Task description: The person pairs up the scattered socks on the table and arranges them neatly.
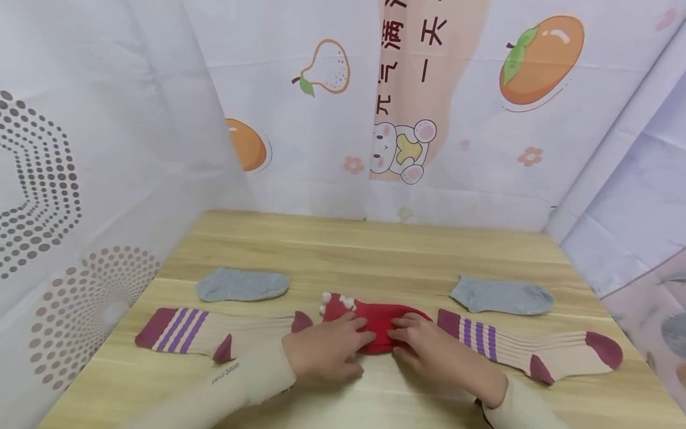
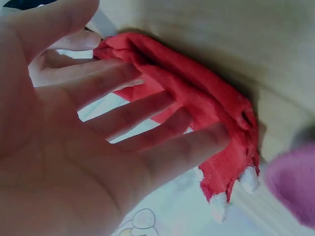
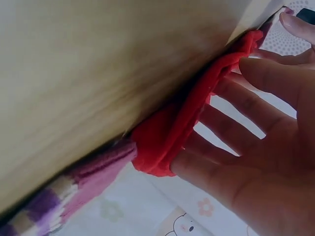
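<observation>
A red sock (image 1: pixel 383 319) with white tufts and a small white figure at its cuff lies in the middle of the table. My left hand (image 1: pixel 329 345) rests its fingers on the cuff half. On the other half lie the fingers of my right hand (image 1: pixel 429 348). Both wrist views show the fingers of the left hand (image 2: pixel 113 132) and right hand (image 3: pixel 256 132) nearly straight, touching the red cloth (image 2: pixel 182 88) without curling round it. The sock looks folded or bunched along its length. Parts of it are hidden beneath the fingers.
Striped cream socks with maroon ends flank the hands, one on the left (image 1: pixel 198 330) and one on the right (image 1: pixel 514 348). Behind them lie two grey ankle socks, a left one (image 1: pixel 243 285) and a right one (image 1: pixel 504 296). Printed curtains (image 1: pixel 300 149) bound the wooden table (image 1: pixel 375 244).
</observation>
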Demonstrator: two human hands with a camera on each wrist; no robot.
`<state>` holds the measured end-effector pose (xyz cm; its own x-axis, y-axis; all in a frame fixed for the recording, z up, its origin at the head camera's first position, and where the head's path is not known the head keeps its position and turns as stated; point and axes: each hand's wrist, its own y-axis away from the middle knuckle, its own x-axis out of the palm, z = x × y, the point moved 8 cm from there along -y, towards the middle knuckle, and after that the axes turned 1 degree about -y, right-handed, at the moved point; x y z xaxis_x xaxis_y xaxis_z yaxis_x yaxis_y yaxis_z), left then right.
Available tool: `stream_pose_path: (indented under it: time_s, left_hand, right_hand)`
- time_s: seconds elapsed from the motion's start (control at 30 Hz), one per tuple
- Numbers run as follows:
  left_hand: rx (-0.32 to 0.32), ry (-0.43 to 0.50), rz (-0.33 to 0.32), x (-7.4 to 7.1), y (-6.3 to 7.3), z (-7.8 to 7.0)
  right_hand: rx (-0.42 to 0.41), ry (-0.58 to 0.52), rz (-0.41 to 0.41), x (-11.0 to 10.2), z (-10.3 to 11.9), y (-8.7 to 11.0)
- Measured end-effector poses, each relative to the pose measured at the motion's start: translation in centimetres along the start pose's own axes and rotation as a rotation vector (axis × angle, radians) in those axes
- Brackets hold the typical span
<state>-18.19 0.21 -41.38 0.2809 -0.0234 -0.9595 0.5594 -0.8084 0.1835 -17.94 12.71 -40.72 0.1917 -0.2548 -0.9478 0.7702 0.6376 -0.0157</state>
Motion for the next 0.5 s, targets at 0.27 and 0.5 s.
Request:
stream_pose_path:
  time_s: [0.27, 0.5]
  left_hand:
    - [0.007, -0.003, 0.001, -0.5, -2.1, 2.5]
    - [-0.007, -0.002, 0.004, -1.2, -3.7, 4.4]
  right_hand:
    - [-0.033, 0.024, -0.023, -0.2, -1.1, -2.2]
    - [-0.144, 0.030, -0.091, -1.4, -2.4, -4.4]
